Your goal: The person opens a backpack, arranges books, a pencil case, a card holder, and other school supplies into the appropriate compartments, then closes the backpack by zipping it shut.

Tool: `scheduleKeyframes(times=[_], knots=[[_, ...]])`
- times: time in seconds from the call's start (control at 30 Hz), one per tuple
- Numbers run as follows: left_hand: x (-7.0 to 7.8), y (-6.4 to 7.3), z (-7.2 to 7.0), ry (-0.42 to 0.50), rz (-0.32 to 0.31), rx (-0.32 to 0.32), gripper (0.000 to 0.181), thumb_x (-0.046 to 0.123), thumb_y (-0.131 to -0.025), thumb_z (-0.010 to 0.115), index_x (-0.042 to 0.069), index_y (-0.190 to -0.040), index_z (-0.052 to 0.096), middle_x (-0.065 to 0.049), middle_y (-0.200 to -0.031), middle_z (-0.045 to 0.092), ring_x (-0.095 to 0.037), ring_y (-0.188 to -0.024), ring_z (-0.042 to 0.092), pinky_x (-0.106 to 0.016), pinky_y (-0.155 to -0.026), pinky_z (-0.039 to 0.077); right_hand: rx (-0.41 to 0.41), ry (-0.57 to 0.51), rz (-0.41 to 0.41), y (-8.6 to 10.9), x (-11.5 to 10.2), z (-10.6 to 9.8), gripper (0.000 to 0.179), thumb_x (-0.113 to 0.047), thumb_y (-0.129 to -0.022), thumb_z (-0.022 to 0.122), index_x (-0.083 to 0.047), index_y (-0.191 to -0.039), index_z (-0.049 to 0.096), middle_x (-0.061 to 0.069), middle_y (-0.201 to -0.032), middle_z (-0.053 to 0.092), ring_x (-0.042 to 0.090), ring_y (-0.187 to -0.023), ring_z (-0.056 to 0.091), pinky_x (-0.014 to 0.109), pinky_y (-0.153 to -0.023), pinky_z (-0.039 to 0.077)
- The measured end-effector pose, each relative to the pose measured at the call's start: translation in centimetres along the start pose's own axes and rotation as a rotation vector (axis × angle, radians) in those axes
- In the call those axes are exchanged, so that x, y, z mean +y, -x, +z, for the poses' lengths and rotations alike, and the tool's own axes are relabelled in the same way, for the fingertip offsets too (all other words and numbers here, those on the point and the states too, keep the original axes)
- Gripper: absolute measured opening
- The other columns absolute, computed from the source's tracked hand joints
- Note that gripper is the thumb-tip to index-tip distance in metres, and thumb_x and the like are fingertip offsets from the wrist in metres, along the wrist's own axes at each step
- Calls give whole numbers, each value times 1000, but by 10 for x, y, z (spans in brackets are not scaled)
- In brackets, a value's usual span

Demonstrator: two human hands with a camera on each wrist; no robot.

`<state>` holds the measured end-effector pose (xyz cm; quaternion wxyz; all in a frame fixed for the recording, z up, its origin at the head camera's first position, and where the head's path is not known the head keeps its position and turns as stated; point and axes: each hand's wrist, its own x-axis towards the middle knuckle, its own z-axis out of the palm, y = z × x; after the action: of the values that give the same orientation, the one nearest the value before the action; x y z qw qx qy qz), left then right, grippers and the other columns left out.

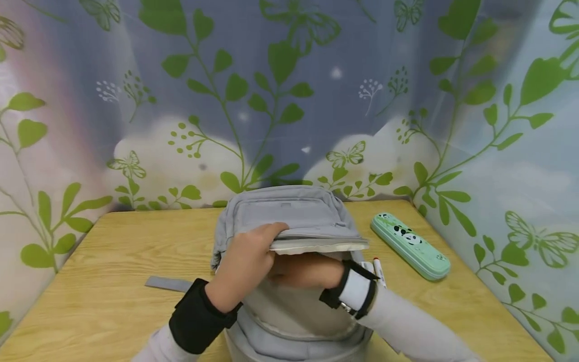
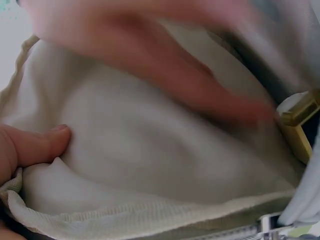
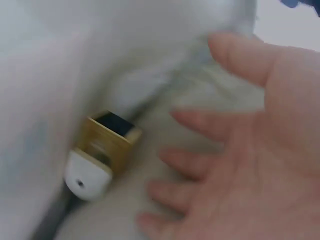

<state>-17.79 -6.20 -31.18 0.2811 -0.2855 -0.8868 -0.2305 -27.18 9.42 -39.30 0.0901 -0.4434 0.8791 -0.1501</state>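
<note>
A grey backpack (image 1: 289, 211) lies on the wooden table (image 1: 113, 251) with its main opening facing me. My left hand (image 1: 264, 241) grips the upper edge of the opening and holds it up; in the left wrist view its thumb (image 2: 40, 145) presses into the cream lining (image 2: 150, 165). My right hand (image 1: 298, 269) reaches inside the bag with its fingers spread and straight, holding nothing. A small gold and white object (image 3: 100, 152) sits inside the bag just left of the right hand (image 3: 200, 130), not touched. The same gold and white object (image 2: 297, 122) shows at the lining's right side.
A mint green pencil case with a panda (image 1: 409, 245) lies on the table right of the bag. Two marker pens (image 1: 377, 266) lie beside the bag near my right wrist. A grey strap (image 1: 167, 283) trails left. Leaf-patterned curtains enclose the table.
</note>
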Motion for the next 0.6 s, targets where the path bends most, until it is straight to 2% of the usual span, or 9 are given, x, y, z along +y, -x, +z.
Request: scheduleKeyframes(times=[0.07,0.13,0.2,0.27,0.33,0.4,0.47,0.53,0.6], knots=[[-1,1,0,8,-17,-5,47,-15,-76,57,7,-117,62,-10,-108,68,-19,-77,66,-20,-54,40,-61,80,-30,44,-45,-38,55,-31,-92,59,-8,-139,40,10,-145,37,23,-133,36,37,-109,32],[-4,2,1,15,-37,-6,46,-15,-77,57,7,-117,62,-9,-109,68,-20,-81,66,-22,-57,43,-135,74,-1,75,-58,-57,59,-37,-93,55,-13,-144,34,9,-154,24,25,-141,25,41,-112,28],[-5,2,2,20,-49,-5,47,-16,-76,57,8,-116,62,-9,-108,68,-20,-85,66,-24,-60,47,-196,9,-25,104,-60,-70,55,-39,-96,49,-16,-144,34,9,-154,23,26,-141,26,40,-110,31],[-5,3,4,20,-52,-5,47,-16,-75,57,8,-116,62,-8,-108,68,-20,-87,66,-25,-62,48,-240,-121,-8,131,-52,-79,48,-41,-98,44,-22,-142,37,4,-152,30,23,-139,31,37,-107,36],[-5,4,5,20,-48,-1,47,-16,-74,57,8,-114,63,-8,-106,68,-21,-89,67,-26,-63,49,-237,-205,-8,157,-36,-89,40,-37,-99,41,-24,-137,43,0,-142,45,16,-130,43,33,-100,43],[-5,4,6,23,-46,-4,48,-17,-73,58,8,-113,63,-8,-106,69,-21,-89,67,-25,-61,48,-168,-255,5,181,-13,-98,28,-26,-101,42,-20,-126,53,0,-122,59,10,-110,56,29,-87,48],[-5,4,6,19,-46,-5,48,-16,-72,58,8,-113,63,-9,-106,69,-21,-87,68,-23,-59,46,-52,-235,94,199,14,-107,20,-20,-100,43,-15,-113,58,1,-105,63,8,-93,58,26,-74,49],[-6,4,5,12,-52,-7,49,-16,-72,58,9,-113,63,-9,-106,69,-21,-83,68,-21,-54,41,82,-178,240,210,46,-111,19,-19,-99,45,-7,-109,57,7,-102,62,16,-91,59,31,-74,49],[-7,4,5,6,-58,-8,49,-16,-72,58,9,-115,63,-9,-107,69,-20,-79,67,-20,-51,33,179,-99,424,214,79,-106,34,-25,-98,49,5,-115,51,23,-109,58,33,-100,57,42,-80,49]])
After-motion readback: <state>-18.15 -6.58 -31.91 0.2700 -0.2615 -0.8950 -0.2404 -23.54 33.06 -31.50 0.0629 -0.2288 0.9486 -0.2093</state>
